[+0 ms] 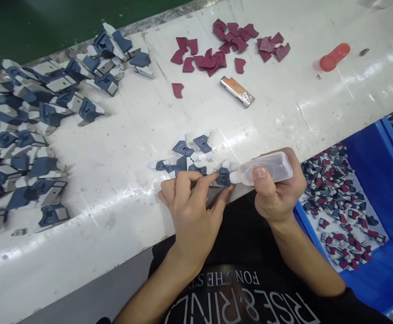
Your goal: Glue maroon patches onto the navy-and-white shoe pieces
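Note:
My right hand (279, 189) grips a translucent squeeze bottle (267, 168), thumb on top. Its nozzle points left and meets a small blue-and-white plastic part (223, 177) near the table's front edge. Thumb and index finger of my left hand (194, 198) pinch that same part and steady it on the table. Beside these fingers lie several similar blue parts, among them a blue part (182, 148) and another blue part (202, 143) with their recessed faces up. My left hand partly covers the nearest ones.
A heap of blue-and-white parts (41, 94) spreads over the left of the white table (115, 148). Several maroon pieces (213, 60) lie at the back, near an orange lighter (237, 91) and a red cap-like piece (334, 57). At right, a blue bin (368, 166) holds many maroon-and-blue parts.

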Demonstrator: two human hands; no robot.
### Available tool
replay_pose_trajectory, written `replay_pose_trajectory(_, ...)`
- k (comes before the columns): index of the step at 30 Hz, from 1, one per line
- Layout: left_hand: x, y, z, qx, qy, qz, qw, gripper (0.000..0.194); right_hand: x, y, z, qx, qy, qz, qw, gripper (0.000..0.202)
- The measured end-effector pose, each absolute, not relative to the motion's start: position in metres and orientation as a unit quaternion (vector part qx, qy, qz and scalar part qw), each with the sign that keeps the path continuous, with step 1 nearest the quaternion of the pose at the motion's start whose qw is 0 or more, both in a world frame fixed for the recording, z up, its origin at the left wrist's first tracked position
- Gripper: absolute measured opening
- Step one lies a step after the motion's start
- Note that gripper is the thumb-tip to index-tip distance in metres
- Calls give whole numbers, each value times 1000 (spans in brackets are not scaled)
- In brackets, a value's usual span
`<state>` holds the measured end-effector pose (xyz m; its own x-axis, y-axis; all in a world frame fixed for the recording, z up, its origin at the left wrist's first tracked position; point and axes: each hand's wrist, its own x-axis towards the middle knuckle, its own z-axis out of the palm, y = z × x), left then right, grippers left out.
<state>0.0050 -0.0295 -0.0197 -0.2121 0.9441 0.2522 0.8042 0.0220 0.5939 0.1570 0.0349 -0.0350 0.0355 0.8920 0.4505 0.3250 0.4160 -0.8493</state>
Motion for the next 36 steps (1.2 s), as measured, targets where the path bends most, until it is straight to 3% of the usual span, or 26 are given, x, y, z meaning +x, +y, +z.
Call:
replay_pose_trajectory(12, 5, -29, -20, 623, 710, 317, 88, 22, 174, 31, -20, -505, -669, 208, 505, 20)
replay_pose_trajectory(23, 5, -29, -20, 624, 709, 317, 86, 17, 164, 49, -25, -494, -665, 185, 529, 26)
replay_pose_trajectory(36, 6, -30, -21, 640, 702, 306, 70, 21, 154, 48, -31, -508, -642, 233, 525, 28)
